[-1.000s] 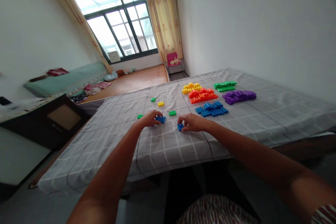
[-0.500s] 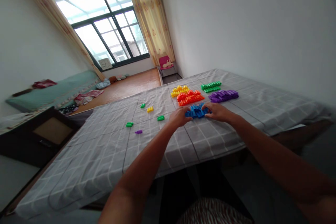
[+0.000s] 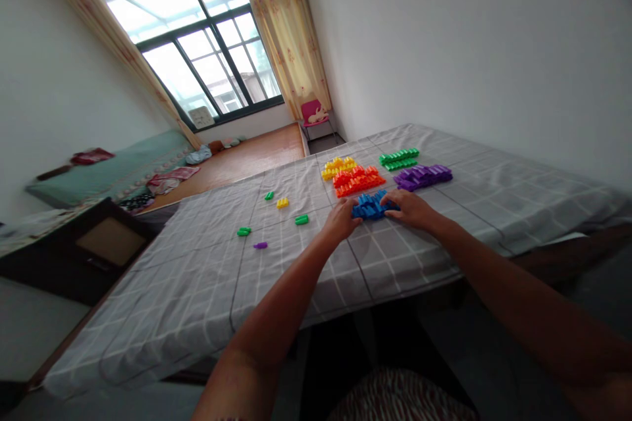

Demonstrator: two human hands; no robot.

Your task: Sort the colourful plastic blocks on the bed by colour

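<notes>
A row of blue plastic building blocks (image 3: 370, 204) lies on the checked cloth in front of me. My left hand (image 3: 342, 218) closes around its left end, thumb low and fingers bent over the far side. At the right end my right hand (image 3: 411, 208) grips the blue pieces between thumb and fingers. Just beyond them sit stacked orange-red blocks (image 3: 359, 181) and yellow blocks (image 3: 340, 167). Purple blocks (image 3: 423, 176) lie beyond my right hand, with rows of green blocks (image 3: 399, 158) farther back.
Loose pieces lie to the left: a purple piece (image 3: 260, 245), several green pieces (image 3: 301, 219) and a yellow piece (image 3: 282, 202). A grey checked cloth (image 3: 187, 289) covers the table. The white wall (image 3: 469, 46) runs along the right; a pink chair (image 3: 312, 110) stands beyond the far edge.
The blue blocks look slightly more gathered between my hands, with my left hand shifted a little to the right. The view has tilted slightly; the other blocks stay in place.
</notes>
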